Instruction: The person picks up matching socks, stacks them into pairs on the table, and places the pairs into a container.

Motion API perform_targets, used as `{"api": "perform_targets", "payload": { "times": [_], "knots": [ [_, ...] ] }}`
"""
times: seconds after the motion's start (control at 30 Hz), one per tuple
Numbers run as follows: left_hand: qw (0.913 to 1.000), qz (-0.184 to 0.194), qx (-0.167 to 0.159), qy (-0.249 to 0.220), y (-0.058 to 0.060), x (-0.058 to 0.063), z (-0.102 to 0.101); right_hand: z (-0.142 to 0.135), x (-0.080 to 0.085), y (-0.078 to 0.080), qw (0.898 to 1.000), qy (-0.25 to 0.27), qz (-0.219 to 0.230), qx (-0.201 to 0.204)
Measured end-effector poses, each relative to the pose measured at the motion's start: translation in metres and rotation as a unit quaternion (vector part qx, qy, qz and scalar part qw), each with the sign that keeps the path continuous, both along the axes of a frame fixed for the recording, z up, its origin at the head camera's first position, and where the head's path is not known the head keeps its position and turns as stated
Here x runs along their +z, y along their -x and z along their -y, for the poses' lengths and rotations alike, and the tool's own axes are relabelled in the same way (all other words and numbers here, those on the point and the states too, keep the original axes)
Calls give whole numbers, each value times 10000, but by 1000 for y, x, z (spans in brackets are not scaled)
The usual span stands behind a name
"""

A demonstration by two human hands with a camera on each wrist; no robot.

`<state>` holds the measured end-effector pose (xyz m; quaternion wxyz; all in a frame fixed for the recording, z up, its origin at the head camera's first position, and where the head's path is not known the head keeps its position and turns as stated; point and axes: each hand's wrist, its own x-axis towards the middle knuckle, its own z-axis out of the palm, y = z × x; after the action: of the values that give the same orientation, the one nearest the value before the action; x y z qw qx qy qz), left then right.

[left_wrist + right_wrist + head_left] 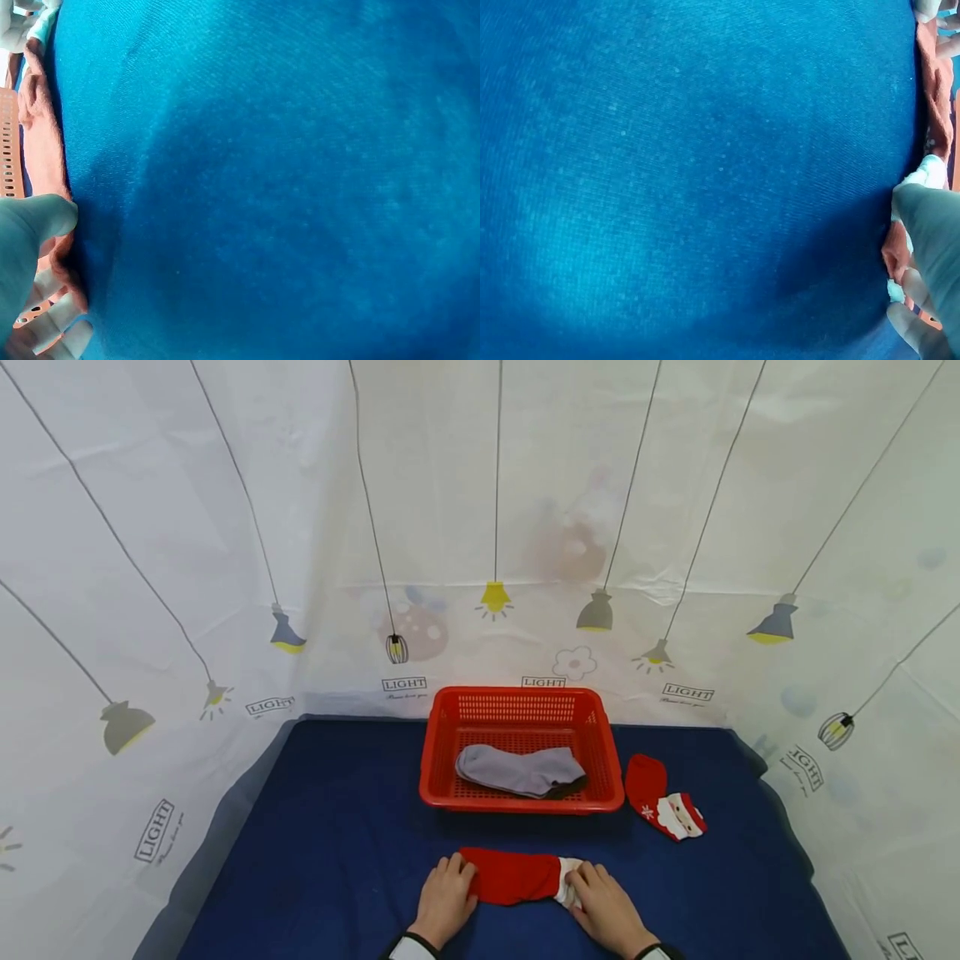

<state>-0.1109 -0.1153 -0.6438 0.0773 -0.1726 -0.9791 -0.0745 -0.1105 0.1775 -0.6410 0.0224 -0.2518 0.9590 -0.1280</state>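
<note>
A red sock (513,877) with a white section near its right end lies stretched sideways on the dark blue cloth. My left hand (446,895) grips its left end; in the left wrist view the thumb (56,216) lies on the near edge of the fabric. At the other end my right hand (606,906) pinches the white part, also visible in the right wrist view as a white band (930,172). A second red sock (666,800), with a Santa face and a snowflake, rests to the right, beyond my right hand.
Behind the sock stands a red plastic basket (522,806) with perforated walls. A light grey pair of socks (517,770) with something dark underneath lies inside it. White sheeting (480,485) printed with hanging lamps surrounds the blue-covered table (337,827).
</note>
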Motion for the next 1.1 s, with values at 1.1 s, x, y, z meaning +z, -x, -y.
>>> {"api": "perform_targets", "payload": {
  "times": [1.1],
  "knots": [
    [9994, -346, -14, 51, 12, -1, 5, 0, 3, 9, 9973, -108, -687, 231]
  ]
}}
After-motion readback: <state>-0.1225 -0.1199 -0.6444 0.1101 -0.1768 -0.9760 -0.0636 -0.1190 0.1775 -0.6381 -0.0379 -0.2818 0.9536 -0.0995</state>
